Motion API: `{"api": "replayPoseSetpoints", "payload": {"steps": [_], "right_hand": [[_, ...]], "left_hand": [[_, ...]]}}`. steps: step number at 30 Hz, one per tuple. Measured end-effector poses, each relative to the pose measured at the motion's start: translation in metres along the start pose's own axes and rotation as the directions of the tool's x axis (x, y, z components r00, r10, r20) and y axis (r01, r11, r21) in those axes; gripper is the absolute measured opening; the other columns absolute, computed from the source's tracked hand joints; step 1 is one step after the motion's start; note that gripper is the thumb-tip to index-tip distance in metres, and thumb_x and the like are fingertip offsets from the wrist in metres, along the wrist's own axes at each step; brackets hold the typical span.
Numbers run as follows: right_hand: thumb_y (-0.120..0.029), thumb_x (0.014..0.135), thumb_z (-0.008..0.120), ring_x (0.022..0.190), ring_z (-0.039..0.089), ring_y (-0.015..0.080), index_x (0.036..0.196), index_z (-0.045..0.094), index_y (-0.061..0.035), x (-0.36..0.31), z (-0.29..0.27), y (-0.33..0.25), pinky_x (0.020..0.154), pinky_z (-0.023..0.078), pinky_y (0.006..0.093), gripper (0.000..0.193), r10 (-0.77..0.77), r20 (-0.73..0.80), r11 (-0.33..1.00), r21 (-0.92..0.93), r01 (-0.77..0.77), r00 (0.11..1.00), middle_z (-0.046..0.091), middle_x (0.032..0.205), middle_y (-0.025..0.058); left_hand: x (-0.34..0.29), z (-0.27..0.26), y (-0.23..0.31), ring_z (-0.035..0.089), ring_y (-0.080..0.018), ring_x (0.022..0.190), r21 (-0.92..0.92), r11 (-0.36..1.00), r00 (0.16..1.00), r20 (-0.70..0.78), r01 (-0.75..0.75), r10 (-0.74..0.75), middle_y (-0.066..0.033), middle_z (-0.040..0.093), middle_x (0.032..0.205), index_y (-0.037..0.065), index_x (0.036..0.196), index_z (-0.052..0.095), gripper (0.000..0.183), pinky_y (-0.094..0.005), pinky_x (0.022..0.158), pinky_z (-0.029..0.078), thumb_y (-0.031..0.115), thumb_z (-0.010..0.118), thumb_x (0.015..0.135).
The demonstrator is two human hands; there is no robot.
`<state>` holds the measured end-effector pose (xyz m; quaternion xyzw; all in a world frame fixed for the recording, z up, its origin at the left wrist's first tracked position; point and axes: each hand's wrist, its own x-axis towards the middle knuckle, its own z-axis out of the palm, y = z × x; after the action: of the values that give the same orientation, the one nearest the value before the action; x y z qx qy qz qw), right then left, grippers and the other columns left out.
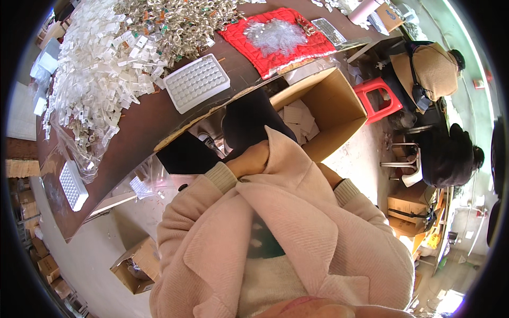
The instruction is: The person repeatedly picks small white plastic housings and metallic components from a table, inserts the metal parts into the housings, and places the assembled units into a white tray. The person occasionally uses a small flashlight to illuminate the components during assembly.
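Observation:
In front of my body, my left hand (254, 160) reaches out of a knitted cuff and passes behind the front flap of the pale pink coat (289, 159). The flap stands up in a point beside it and hides the fingers. Only the wrist and a strip of my right hand (330, 175) show on the coat's other side; the rest is covered. Beyond my knees, a white tray with rows of round cells (197, 84) lies on the brown table (154, 119), and neither hand touches it.
Clear plastic pieces (106, 79) and metal pieces (185, 26) are heaped on the table. A red quilted cloth (254, 53) bears thin clear pieces. Right of my legs stands an open cardboard box (331, 106) with white pieces inside, near a red stool (379, 99). Another white tray (72, 185) lies at left.

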<state>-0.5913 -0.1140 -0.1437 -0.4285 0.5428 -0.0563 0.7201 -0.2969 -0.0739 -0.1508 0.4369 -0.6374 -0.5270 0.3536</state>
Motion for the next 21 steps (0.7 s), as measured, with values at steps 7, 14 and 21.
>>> {"api": "replayPoseSetpoints", "payload": {"steps": [7, 14, 21], "right_hand": [[-0.015, 0.093, 0.065, 0.098, 0.064, 0.0164, 0.116, 0.069, 0.0011, -0.008, 0.005, 0.004, 0.088, 0.051, 0.0318, 0.028, 0.034, 0.018, 0.966, 0.257, -0.038, 0.999, 0.071, 0.111, 0.01], [-0.014, 0.092, 0.066, 0.095, 0.065, 0.0167, 0.114, 0.069, 0.0012, -0.021, 0.006, 0.015, 0.085, 0.051, 0.0316, 0.027, 0.101, 0.057, 0.907, 0.405, -0.116, 0.993, 0.071, 0.108, 0.0093], [-0.012, 0.09, 0.067, 0.092, 0.065, 0.0171, 0.113, 0.069, 0.0014, -0.024, -0.025, 0.031, 0.083, 0.051, 0.0314, 0.026, 0.165, 0.073, 0.909, 0.376, -0.181, 0.984, 0.072, 0.104, 0.0085]], "left_hand": [[-0.005, 0.016, -0.009, 0.052, -0.0101, 0.12, -0.48, 0.871, 0.994, 0.089, 0.105, -0.07, -0.0023, 0.057, 0.132, 0.003, 0.141, 0.049, 0.044, -0.0236, 0.099, 0.044, 0.005, 0.059, 0.098], [0.003, 0.039, -0.053, 0.051, -0.0111, 0.121, -0.422, 0.907, 1.0, -0.015, -0.016, 0.01, -0.005, 0.056, 0.133, 0.002, 0.141, 0.048, 0.045, -0.0253, 0.1, 0.044, 0.01, 0.06, 0.098], [-0.002, 0.042, -0.054, 0.05, -0.0138, 0.125, -0.19, 0.973, 0.992, -0.008, -0.129, 0.13, -0.0086, 0.053, 0.138, 0.001, 0.141, 0.046, 0.054, -0.0285, 0.102, 0.043, 0.013, 0.067, 0.093]]}}
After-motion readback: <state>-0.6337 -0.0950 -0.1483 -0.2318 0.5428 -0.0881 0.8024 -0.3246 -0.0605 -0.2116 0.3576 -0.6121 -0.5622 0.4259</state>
